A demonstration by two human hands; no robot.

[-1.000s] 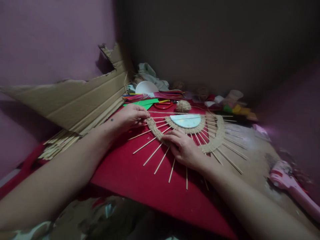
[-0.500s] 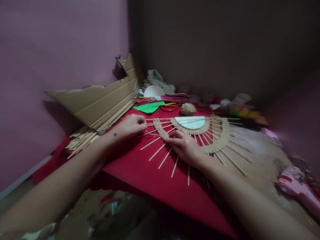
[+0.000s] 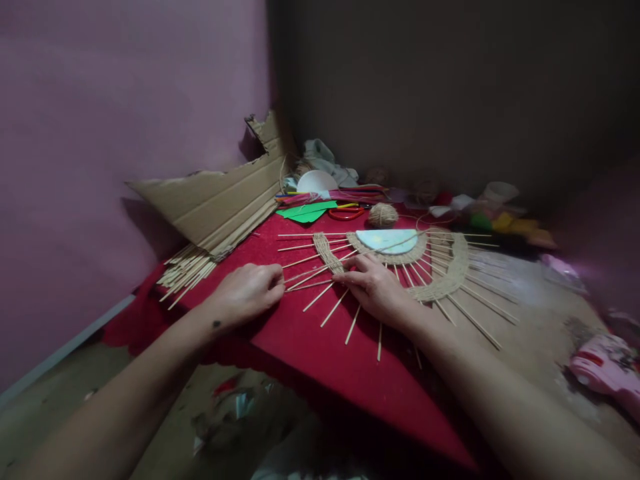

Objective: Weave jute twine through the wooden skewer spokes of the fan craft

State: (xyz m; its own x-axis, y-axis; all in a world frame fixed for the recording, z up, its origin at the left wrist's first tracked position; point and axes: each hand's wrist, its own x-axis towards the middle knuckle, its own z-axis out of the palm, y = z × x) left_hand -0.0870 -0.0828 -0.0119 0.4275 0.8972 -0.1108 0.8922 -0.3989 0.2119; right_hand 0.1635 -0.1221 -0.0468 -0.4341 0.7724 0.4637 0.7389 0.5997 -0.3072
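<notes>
On the red cloth [image 3: 300, 360] lies a half-round piece with thin wooden sticks [image 3: 317, 297] fanning out from a light blue half disc [image 3: 393, 241] edged in twine. A woven twine band [image 3: 324, 248] crosses the sticks on the left, and a woven stretch [image 3: 459, 265] curves round on the right. My left hand [image 3: 251, 290] is closed around the end of a twine strand, drawn taut from the band, just left of the stick tips. Fingers of my right hand [image 3: 376, 288] pinch the band's lower end among the sticks; the fingertips are partly hidden.
Behind the piece sit a twine ball [image 3: 383, 215], red-handled scissors [image 3: 346, 213] and green sheets [image 3: 307, 212]. Torn cardboard [image 3: 215, 203] leans left above a bundle of sticks [image 3: 187, 270]. A pink glue gun [image 3: 603, 363] lies at the right.
My left hand has moved down toward the table's front edge, swinging the twine strand lower. My right hand stays on the band. The view has shifted slightly to the left.
</notes>
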